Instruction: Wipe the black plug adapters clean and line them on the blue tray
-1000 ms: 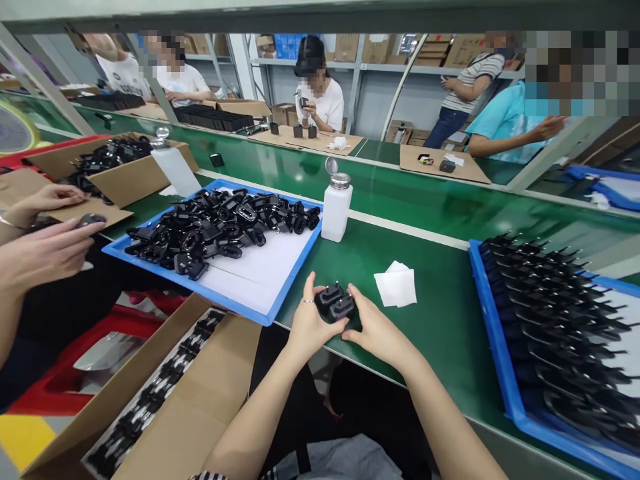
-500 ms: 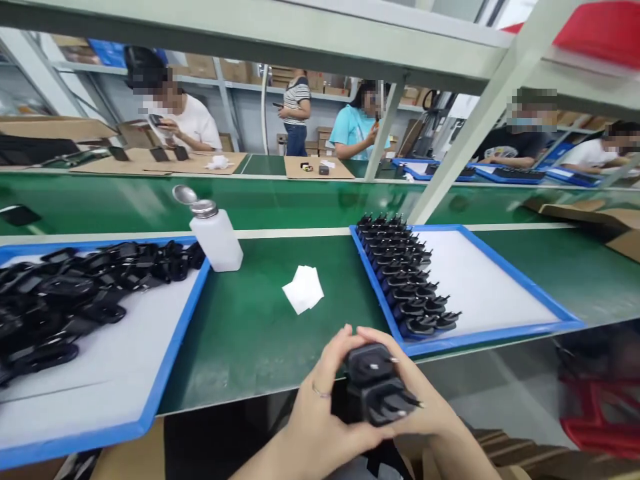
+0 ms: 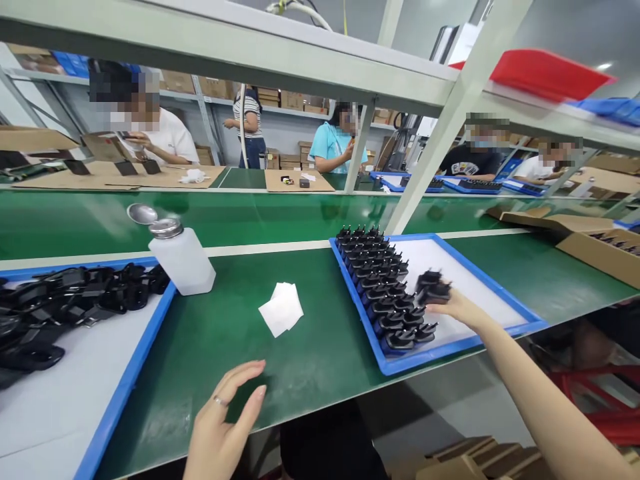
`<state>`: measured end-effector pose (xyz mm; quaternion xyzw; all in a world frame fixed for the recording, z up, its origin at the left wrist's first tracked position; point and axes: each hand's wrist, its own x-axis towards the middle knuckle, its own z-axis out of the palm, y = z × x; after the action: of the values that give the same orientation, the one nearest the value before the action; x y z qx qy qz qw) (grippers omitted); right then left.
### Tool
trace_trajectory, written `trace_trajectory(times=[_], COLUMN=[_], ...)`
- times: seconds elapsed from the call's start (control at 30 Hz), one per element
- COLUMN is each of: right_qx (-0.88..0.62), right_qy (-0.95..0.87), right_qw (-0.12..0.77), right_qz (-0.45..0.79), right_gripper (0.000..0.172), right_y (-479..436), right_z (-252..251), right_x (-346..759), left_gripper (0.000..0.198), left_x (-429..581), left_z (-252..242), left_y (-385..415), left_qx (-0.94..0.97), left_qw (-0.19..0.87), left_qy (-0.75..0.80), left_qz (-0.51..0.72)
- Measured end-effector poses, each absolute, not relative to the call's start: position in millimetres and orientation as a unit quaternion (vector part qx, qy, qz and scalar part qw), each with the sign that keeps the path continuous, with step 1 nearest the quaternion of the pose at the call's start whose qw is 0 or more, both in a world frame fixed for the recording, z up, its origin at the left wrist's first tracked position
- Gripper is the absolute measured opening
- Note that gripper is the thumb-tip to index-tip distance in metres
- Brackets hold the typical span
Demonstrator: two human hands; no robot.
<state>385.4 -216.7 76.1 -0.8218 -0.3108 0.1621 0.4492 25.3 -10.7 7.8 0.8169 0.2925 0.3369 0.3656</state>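
My right hand [image 3: 453,308] grips black plug adapters [image 3: 433,287], seemingly a pair, with the pins up. It holds them over the blue-rimmed tray [image 3: 480,283] on the right, just beside rows of similar upright adapters [image 3: 383,293]. Near the bench's front edge, my left hand [image 3: 227,413] is empty, its thumb and fingers apart. White wipes [image 3: 283,309] lie on the green bench beyond that hand. At the left, a second blue-rimmed tray [image 3: 135,363] bears a heap of loose black adapters [image 3: 95,293].
A white dispenser bottle [image 3: 183,260] with its metal lid raised stands by the left tray. A slanted metal post [image 3: 430,147] rises behind the right tray. An open cardboard box [image 3: 600,250] sits far right. Several people work across the bench.
Both hands were together around the adapters at the bench edge. My right hand has carried them over the right tray; my left hand has let go and moved left.
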Motion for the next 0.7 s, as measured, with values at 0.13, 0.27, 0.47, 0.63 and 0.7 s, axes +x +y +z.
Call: trace_trajectory(times=[0.13, 0.27, 0.47, 0.63, 0.7], right_qx=[-0.809, -0.833, -0.864, -0.884, -0.888], right_qy=[-0.426, -0.458, -0.437, -0.421, -0.419], right_qw=[0.357, 0.251, 0.190, 0.158, 0.152], right_qz=[0.193, 0.183, 0.165, 0.129, 0.113], right_gripper=[0.067, 0.055, 0.042, 0.048, 0.047], right_y=[-200, -193, -187, -186, -186], right_z=[67, 62, 60, 55, 54], right_x=[396, 405, 413, 411, 408], left_gripper=[0.020, 0.020, 0.017, 0.010, 0.003], left_x=[15, 15, 32, 39, 39], left_z=[-5, -12, -10, -10, -11], left_y=[-7, -8, -10, -14, -14], left_qx=[0.825, 0.849, 0.904, 0.880, 0.868], left_qw=[0.349, 0.297, 0.122, 0.003, -0.027], left_qy=[0.331, 0.315, 0.242, 0.268, 0.259], left_qz=[0.297, 0.304, 0.331, 0.392, 0.422])
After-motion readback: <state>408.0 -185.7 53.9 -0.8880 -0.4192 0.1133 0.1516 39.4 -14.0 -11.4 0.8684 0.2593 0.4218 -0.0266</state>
